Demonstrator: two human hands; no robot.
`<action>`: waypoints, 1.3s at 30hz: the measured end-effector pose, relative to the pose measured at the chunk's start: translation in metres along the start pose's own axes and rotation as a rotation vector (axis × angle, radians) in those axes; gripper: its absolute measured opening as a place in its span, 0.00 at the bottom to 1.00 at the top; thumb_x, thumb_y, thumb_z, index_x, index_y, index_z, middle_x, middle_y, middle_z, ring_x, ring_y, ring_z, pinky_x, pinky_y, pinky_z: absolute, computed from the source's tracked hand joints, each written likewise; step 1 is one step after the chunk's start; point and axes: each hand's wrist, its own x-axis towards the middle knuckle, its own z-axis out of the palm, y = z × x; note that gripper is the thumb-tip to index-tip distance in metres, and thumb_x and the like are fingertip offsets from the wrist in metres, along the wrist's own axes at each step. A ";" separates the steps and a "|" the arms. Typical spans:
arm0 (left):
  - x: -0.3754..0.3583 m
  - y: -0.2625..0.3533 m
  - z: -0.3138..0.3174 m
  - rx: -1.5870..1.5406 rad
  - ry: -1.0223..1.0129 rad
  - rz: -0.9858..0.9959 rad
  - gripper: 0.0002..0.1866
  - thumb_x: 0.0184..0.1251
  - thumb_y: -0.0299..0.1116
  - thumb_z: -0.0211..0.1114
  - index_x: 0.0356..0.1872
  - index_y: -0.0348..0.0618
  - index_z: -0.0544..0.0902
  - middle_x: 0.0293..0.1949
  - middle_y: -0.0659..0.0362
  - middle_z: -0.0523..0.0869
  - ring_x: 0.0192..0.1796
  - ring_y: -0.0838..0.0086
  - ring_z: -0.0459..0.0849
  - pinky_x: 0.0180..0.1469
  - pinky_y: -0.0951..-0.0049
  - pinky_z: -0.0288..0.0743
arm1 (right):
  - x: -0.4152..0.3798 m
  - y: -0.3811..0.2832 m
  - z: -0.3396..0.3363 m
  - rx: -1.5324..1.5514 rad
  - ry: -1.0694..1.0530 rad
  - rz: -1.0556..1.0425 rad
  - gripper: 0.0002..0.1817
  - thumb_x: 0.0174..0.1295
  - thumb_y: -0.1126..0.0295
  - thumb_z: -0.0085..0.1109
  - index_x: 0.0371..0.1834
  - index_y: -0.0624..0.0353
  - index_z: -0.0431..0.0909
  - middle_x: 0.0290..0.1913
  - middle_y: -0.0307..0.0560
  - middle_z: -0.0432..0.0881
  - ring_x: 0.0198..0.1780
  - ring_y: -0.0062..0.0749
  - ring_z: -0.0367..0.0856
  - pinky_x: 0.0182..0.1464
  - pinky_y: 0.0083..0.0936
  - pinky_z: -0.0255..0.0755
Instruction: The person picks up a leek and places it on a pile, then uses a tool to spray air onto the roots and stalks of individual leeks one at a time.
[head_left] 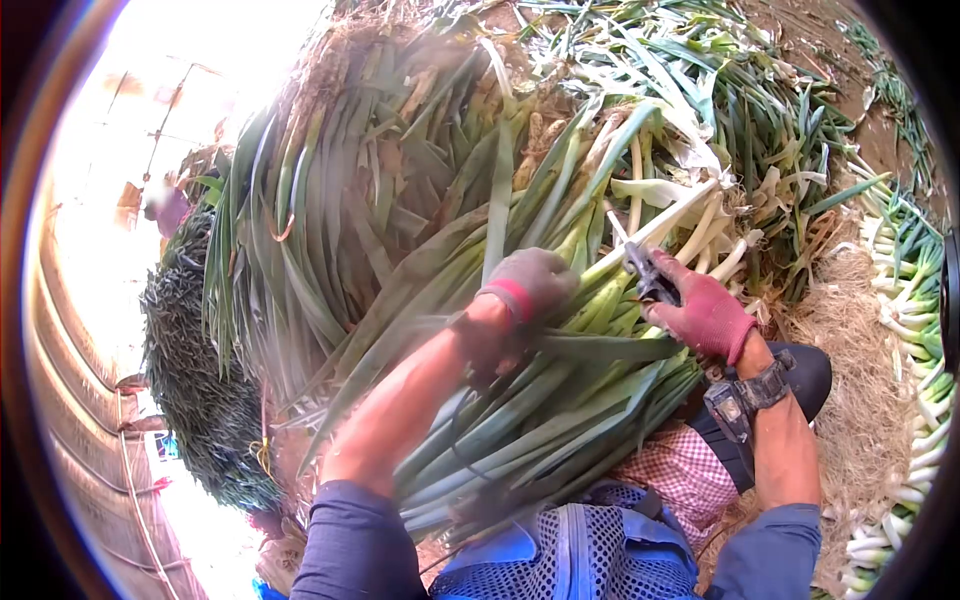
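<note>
My left hand, in a dusty pinkish glove with a red cuff, is closed round a leek in the middle of the head view. The leek's pale root end slants up to the right, and its leaves trail down to the left. My right hand, in a red glove, grips a black hand tool with a narrow pale tip pointing up beside the stalk. More leek leaves lie across my lap, under both forearms. A bulky watch sits on my right wrist.
A big heap of untrimmed leeks rises in front of me, continuing to the upper right. Dry root trimmings cover the ground at right. Beyond them runs a row of leeks with clean white ends. A dark green stack stands at left.
</note>
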 end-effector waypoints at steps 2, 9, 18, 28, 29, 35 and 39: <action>0.009 -0.011 0.006 0.030 0.037 -0.073 0.22 0.71 0.50 0.68 0.49 0.41 0.93 0.35 0.50 0.93 0.36 0.62 0.92 0.47 0.62 0.83 | -0.001 -0.014 0.002 0.038 -0.051 -0.006 0.45 0.63 0.54 0.66 0.84 0.54 0.64 0.51 0.74 0.87 0.53 0.63 0.88 0.59 0.43 0.80; -0.005 -0.001 0.021 -0.114 -0.139 -0.048 0.20 0.71 0.45 0.70 0.49 0.36 0.92 0.38 0.51 0.94 0.41 0.65 0.92 0.50 0.62 0.83 | 0.002 -0.013 0.006 0.008 -0.169 -0.029 0.47 0.63 0.53 0.66 0.86 0.55 0.61 0.48 0.73 0.87 0.51 0.63 0.89 0.56 0.43 0.81; 0.009 -0.002 0.006 0.085 0.021 0.027 0.25 0.63 0.48 0.77 0.52 0.37 0.92 0.41 0.49 0.94 0.42 0.61 0.92 0.49 0.61 0.84 | 0.015 -0.016 0.017 -0.051 -0.193 -0.001 0.46 0.66 0.51 0.65 0.85 0.59 0.60 0.50 0.73 0.88 0.52 0.64 0.88 0.59 0.45 0.80; 0.038 -0.011 0.013 0.114 0.194 0.027 0.26 0.65 0.48 0.74 0.54 0.37 0.89 0.51 0.43 0.91 0.57 0.53 0.90 0.61 0.53 0.81 | 0.041 -0.013 0.009 -0.031 -0.077 0.114 0.46 0.66 0.51 0.65 0.85 0.59 0.61 0.51 0.72 0.88 0.54 0.61 0.89 0.59 0.43 0.80; 0.041 -0.008 0.014 0.220 0.205 0.038 0.25 0.66 0.50 0.73 0.53 0.39 0.89 0.54 0.42 0.90 0.60 0.52 0.88 0.63 0.52 0.80 | 0.053 -0.013 0.006 -0.056 -0.045 0.119 0.45 0.66 0.51 0.65 0.84 0.59 0.63 0.51 0.70 0.89 0.53 0.59 0.90 0.58 0.42 0.80; 0.053 0.008 0.022 0.379 0.241 -0.085 0.26 0.67 0.54 0.70 0.55 0.44 0.89 0.59 0.43 0.87 0.62 0.48 0.87 0.64 0.51 0.80 | 0.107 0.003 -0.008 -0.038 0.128 0.153 0.45 0.65 0.53 0.65 0.84 0.59 0.63 0.53 0.69 0.89 0.53 0.56 0.90 0.59 0.39 0.80; 0.059 0.020 0.028 0.463 0.206 -0.099 0.28 0.67 0.57 0.70 0.57 0.44 0.89 0.59 0.44 0.87 0.63 0.50 0.87 0.64 0.51 0.81 | 0.139 0.012 -0.023 0.014 0.198 0.186 0.46 0.63 0.53 0.66 0.84 0.60 0.64 0.59 0.68 0.87 0.58 0.53 0.88 0.63 0.36 0.78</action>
